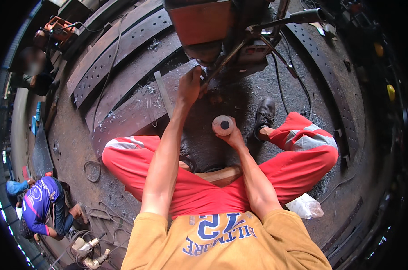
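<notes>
The bottle (220,124) shows end-on from above as a round, dull, pinkish-white form with a dark circle near its middle; whether that circle is a cap or an opening I cannot tell. Its surface looks smudged, and its sides and contents are hidden. It is held up in front of the person, between the bent legs and short of the machine. The right hand (233,137) grasps it from the right and near side, fingers wrapped about it.

The left hand (191,85) is raised to the lower end of a slanting metal rod (226,60), its fingers curled; whether they grip the rod or merely touch there, I cannot tell. Above stands what looks like a drilling machine (201,22), with a worn orange-red housing, dark lower parts and a black-gripped lever (305,16) reaching right.

Beneath and left lie dark steel plates, one a curved strip with rows of holes (123,51), strewn with bright metal shavings. Another perforated strip (323,78) runs along the right. Red trousers (145,166) frame the work; at far left, a co-worker in a purple top (41,200) bends low.
</notes>
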The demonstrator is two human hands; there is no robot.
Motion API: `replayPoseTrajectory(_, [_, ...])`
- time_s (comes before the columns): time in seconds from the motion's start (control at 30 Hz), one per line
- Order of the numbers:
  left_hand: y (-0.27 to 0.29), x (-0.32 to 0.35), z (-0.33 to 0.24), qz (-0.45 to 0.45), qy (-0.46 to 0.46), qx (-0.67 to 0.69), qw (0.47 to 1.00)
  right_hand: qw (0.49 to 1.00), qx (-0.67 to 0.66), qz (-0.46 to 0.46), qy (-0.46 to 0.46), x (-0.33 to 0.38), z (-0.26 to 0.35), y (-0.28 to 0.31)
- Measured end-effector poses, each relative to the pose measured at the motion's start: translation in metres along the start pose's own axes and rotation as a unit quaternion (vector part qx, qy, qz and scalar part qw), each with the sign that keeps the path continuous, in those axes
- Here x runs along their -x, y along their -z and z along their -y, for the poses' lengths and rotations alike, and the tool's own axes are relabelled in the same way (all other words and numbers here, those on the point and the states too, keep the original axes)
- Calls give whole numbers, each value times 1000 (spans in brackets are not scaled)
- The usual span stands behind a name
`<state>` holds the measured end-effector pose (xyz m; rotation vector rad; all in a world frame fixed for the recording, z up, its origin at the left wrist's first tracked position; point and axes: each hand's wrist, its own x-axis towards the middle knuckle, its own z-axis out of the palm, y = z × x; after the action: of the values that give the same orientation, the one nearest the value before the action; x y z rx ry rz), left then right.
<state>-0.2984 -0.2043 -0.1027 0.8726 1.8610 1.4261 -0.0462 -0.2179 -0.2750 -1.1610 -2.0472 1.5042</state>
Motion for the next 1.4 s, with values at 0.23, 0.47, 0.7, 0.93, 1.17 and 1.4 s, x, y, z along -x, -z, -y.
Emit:
replayPoseTrajectory(0.23, [4,-10,24,-24,-41,-47,998,995,49,73,56,-11,-13,14])
replayPoseTrajectory(0.47, [-9,-5,2,1,-18,4,1000,849,411,254,-215,-144,-7,197])
replayPoseTrajectory(0.7, [-2,2,1,-8,-16,-24,1000,819,499,185,-214,-204,150,377])
replayPoseTrajectory(0.93, [-6,0,5,2,-13,-1,1000,926,332,169,-66,-193,148,337])
replayPoseTrajectory(1.17, [-4,-3,15,-15,0,0,1000,918,361,156,-49,-207,117,321])
replayPoseTrajectory(1.4, [-8,-2,3,-14,-17,-31,999,907,395,142,-22,-208,109,326])
